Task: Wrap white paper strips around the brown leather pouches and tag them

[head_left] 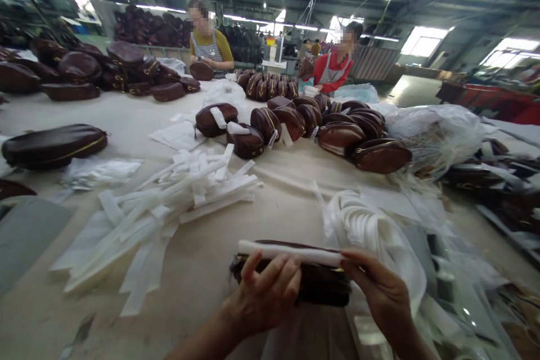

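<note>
Strip (pixel 314 255): white, laid along the top of a dark bag (pixel 324 292), in the lower middle of our view over the table (pixel 287 202). We judge it light, limp and a little slippery, best taken by its ends; the bag looks soft, better held from below.

Left hand (pixel 264 298): fingers bent over the bag, tips at the strip; thumb hidden, so we cannot tell how firmly it closes. Right hand (pixel 386 292): fingertips pinched on the strip's right end.

Around us, left to right: long bag (pixel 54 146); loose pile (pixel 202 180) of white strips; brown bags (pixel 341 138) farther back; white roll (pixel 382 211) close by the right hand; plastic heap (pixel 434 132). The roll, we reckon, crowds that side most.
</note>
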A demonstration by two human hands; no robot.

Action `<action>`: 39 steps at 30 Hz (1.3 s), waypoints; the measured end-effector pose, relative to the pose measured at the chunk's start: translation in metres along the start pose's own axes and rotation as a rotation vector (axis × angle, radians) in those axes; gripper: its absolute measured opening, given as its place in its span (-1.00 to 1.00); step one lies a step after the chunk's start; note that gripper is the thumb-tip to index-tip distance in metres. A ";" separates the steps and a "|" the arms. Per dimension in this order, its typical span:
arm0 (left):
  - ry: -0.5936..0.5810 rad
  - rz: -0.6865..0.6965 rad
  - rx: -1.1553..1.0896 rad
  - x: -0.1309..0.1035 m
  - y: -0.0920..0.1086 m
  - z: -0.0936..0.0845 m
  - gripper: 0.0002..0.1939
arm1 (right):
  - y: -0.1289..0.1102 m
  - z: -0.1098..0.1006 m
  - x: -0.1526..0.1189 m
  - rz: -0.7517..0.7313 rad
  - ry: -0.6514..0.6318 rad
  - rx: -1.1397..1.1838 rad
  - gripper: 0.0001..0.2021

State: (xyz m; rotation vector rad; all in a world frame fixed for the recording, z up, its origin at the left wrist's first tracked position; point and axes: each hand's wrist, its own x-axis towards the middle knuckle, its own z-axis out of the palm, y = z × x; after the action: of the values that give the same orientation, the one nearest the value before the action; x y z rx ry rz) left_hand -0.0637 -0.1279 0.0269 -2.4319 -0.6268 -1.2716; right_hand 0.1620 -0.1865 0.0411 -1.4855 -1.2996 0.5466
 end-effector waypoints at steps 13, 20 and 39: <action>-0.210 -0.063 -0.149 0.018 -0.002 0.004 -0.78 | 0.013 0.002 0.002 -0.420 -0.046 -0.231 -0.83; -0.233 -0.183 -0.077 0.020 0.000 0.009 -0.87 | 0.000 0.001 0.002 -0.491 -0.125 -0.420 -0.86; -0.285 0.098 -0.016 0.027 -0.020 0.028 -0.68 | 0.007 0.028 0.001 -0.486 -0.085 -0.482 -0.70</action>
State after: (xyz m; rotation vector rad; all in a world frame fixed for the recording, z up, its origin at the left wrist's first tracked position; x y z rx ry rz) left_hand -0.0411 -0.0916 0.0360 -2.6452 -0.5627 -0.9036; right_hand 0.1411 -0.1738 0.0253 -1.4518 -1.8772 -0.0290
